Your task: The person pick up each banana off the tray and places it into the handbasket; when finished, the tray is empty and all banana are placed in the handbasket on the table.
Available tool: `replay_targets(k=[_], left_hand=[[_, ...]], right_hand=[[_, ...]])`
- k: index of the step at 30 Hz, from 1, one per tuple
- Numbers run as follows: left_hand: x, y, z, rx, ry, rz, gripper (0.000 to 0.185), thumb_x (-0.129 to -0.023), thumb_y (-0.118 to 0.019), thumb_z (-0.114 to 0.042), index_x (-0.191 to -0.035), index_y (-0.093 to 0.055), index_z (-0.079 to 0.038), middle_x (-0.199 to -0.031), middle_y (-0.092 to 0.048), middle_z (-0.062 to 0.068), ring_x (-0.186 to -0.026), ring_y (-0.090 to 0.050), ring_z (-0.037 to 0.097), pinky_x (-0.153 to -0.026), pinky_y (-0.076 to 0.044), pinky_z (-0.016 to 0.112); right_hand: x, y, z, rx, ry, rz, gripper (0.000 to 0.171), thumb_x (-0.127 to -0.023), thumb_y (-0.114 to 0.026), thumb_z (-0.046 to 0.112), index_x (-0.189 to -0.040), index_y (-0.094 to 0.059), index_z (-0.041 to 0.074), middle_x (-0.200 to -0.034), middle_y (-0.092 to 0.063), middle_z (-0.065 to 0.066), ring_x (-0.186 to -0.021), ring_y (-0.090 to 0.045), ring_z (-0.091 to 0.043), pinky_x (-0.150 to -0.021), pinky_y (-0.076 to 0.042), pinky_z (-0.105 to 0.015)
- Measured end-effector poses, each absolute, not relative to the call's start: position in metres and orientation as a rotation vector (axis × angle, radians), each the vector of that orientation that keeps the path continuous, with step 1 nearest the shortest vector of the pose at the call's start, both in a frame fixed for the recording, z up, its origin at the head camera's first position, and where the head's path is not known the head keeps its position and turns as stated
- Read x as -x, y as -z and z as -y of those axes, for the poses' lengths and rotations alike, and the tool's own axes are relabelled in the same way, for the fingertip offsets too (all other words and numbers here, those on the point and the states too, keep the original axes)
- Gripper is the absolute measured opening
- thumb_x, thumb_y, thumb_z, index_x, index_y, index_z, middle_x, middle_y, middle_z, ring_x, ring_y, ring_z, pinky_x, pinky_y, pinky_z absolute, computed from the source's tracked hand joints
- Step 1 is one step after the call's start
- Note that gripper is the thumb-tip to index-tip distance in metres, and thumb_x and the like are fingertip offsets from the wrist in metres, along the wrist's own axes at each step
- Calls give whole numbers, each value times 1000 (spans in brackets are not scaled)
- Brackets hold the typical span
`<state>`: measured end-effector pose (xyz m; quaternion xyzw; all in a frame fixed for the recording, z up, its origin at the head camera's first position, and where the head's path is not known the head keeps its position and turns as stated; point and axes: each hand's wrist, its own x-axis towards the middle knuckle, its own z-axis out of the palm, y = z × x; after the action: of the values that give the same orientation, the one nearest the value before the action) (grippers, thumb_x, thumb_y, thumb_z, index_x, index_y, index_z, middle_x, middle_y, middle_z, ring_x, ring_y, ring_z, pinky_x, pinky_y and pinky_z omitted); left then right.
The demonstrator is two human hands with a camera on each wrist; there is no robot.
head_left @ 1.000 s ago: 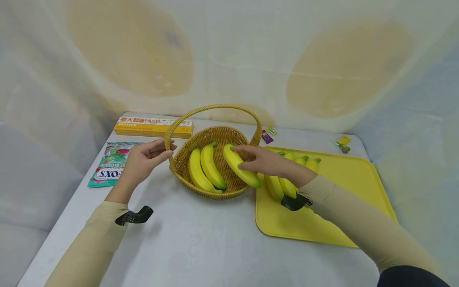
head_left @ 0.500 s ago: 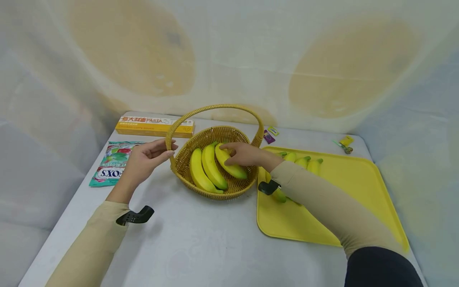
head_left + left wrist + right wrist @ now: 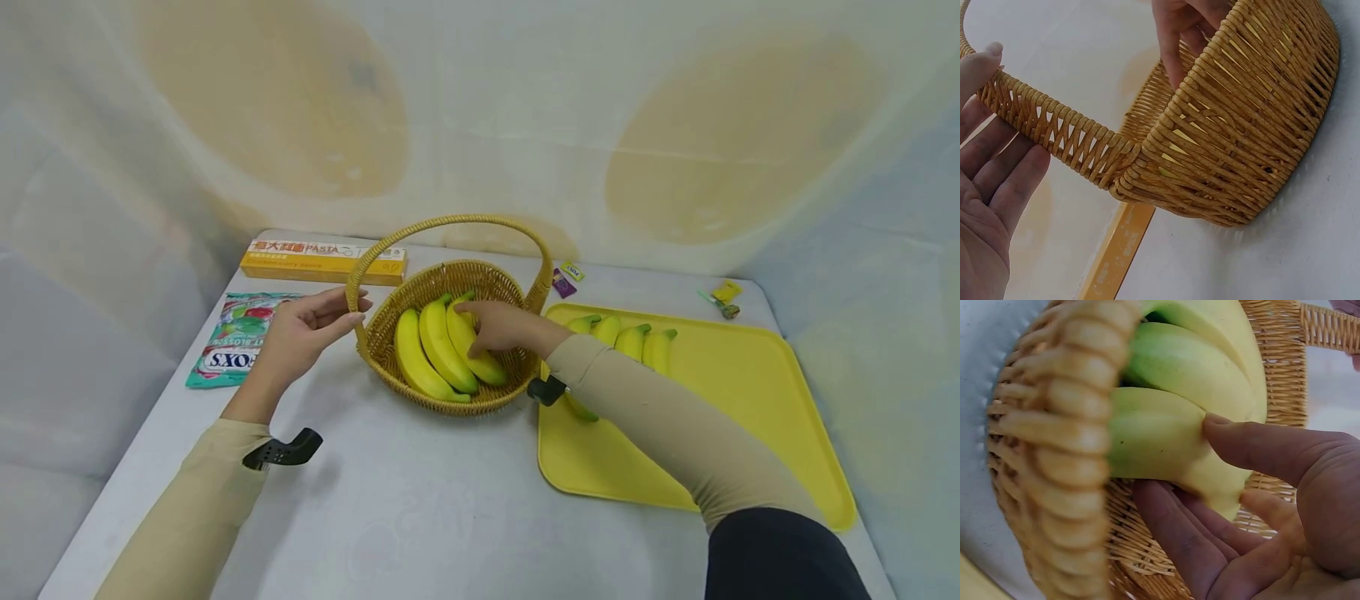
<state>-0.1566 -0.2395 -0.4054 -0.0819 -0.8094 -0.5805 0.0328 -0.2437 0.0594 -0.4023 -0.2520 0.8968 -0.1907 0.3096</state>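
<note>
Left hand (image 3: 300, 332) pinches handle (image 3: 457, 220) of wicker basket (image 3: 483, 406), near back edge of worktop (image 3: 420, 508); right hand (image 3: 504, 323) grasps rightmost banana (image 3: 461, 337) inside, thumb opposite fingers; yellow tray (image 3: 738, 417) bearing more bananas (image 3: 632, 341) at right edge.

Snacks round edges of wht table (image 3: 442, 508)

PASTA box (image 3: 322, 265), orange/wht, lies back L; teal FOX'S bag (image 3: 234, 337) sits in front, nr L edge. Purple pkt (image 3: 563, 285) & ylw-grn pkt (image 3: 572, 271) lie back ctr; sm. ylw pkt (image 3: 727, 290) back R. Pale backdrop (image 3: 510, 117) hangs behind.
</note>
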Motion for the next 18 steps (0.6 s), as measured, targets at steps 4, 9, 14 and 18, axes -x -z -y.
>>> replay_targets(k=[4, 9, 14, 18], left_hand=[[156, 404, 239, 231, 1776, 2504, 42, -96, -73, -31, -131, -69, -8, -119, -74, 7, -107, -70, 8, -93, -54, 18], [156, 404, 239, 234, 1783, 2500, 43, -96, -73, -30, -132, -68, -7, -119, -74, 6, -108, -70, 8, -93, -54, 19], [156, 404, 238, 233, 1787, 2497, 42, -96, -73, -31, -131, -69, -8, -119, -74, 7, -108, -70, 8, -93, -54, 19], [155, 403, 238, 232, 1771, 2504, 42, -96, -73, -32, -131, -69, -9, -119, -74, 7, -107, -70, 8, -92, -54, 19]], right_hand=[[243, 402, -60, 662, 513, -2369, 85, -91, -76, 15, -162, -29, 19, -106, -64, -7, -91, -56, -19, -80, -50, -32], [241, 400, -63, 659, 526, -2377, 85, -93, -75, 17, -163, -27, 18, -132, -63, -13, -111, -61, -23, -96, -52, -37], [235, 397, -78, 676, 624, -2391, 78, -96, -72, 19, -162, -29, 16, -144, -57, -17, -128, -58, -29, -101, -52, -41], [222, 397, -98, 739, 754, -2418, 69, -99, -68, 17, -159, -35, 13, -142, -58, -18, -122, -62, -29, -93, -56, -39]])
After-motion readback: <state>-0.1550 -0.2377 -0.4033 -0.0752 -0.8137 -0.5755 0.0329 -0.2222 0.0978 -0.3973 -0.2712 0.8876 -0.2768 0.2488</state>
